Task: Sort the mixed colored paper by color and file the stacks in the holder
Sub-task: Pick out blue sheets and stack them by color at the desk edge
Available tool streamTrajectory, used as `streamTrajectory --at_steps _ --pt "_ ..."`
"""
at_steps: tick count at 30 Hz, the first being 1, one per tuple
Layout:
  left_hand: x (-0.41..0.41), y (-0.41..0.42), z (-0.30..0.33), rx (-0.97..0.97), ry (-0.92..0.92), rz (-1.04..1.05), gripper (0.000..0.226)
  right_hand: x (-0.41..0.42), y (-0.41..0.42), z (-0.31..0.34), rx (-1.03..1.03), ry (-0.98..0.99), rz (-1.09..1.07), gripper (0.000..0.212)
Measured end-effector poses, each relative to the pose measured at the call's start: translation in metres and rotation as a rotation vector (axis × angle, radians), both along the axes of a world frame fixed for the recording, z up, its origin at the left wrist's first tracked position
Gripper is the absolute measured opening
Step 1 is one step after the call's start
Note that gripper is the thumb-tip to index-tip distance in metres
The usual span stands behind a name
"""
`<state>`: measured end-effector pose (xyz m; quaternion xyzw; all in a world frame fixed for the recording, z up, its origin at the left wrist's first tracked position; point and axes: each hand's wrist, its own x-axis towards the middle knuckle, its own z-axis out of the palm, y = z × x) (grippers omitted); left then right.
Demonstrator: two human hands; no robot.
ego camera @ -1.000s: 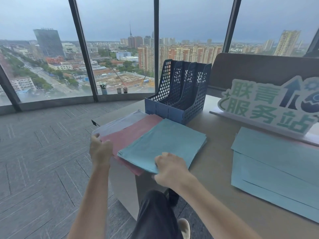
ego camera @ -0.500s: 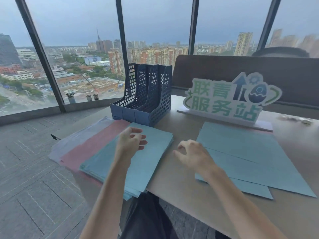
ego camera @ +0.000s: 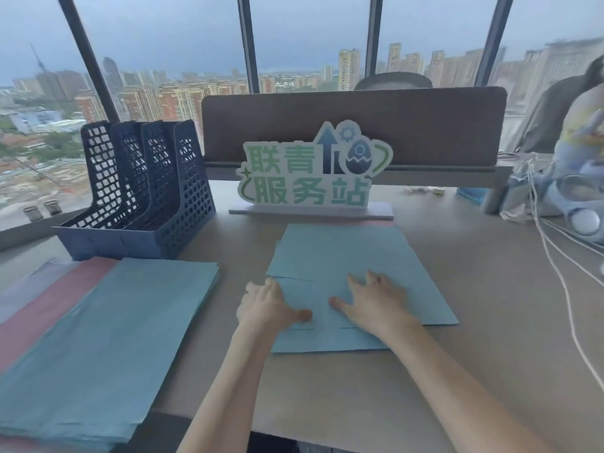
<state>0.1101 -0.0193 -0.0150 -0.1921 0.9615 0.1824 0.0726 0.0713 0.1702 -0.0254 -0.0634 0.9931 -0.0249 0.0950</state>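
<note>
A loose pile of blue sheets [ego camera: 340, 253] lies in the middle of the table, with a strip of pink paper [ego camera: 327, 223] showing at its far edge. My left hand [ego camera: 266, 305] rests on the pile's left edge and my right hand [ego camera: 376, 302] lies flat on top, fingers spread. To the left is a neat blue stack [ego camera: 108, 341] over a pink stack [ego camera: 39, 308] and a pale lavender stack [ego camera: 23, 286]. The dark blue mesh file holder [ego camera: 143, 197] stands behind them; I see no paper in its slots.
A green and white sign [ego camera: 310, 171] stands behind the loose pile, before a brown desk divider [ego camera: 353, 125]. White cables [ego camera: 555, 250] and blue gear [ego camera: 581, 204] crowd the right side. A person sits at far right [ego camera: 585, 103]. The table's near edge is just below my forearms.
My view has swung right from the sorted stacks. Both hands left the blue stack on the left and now rest on the loose blue pile in the middle.
</note>
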Motion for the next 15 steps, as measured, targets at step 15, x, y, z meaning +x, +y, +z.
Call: streamTrajectory --at_steps 15 --pt "-0.007 -0.021 -0.016 0.465 0.271 0.214 0.018 0.014 0.040 0.007 0.036 0.086 -0.046 0.060"
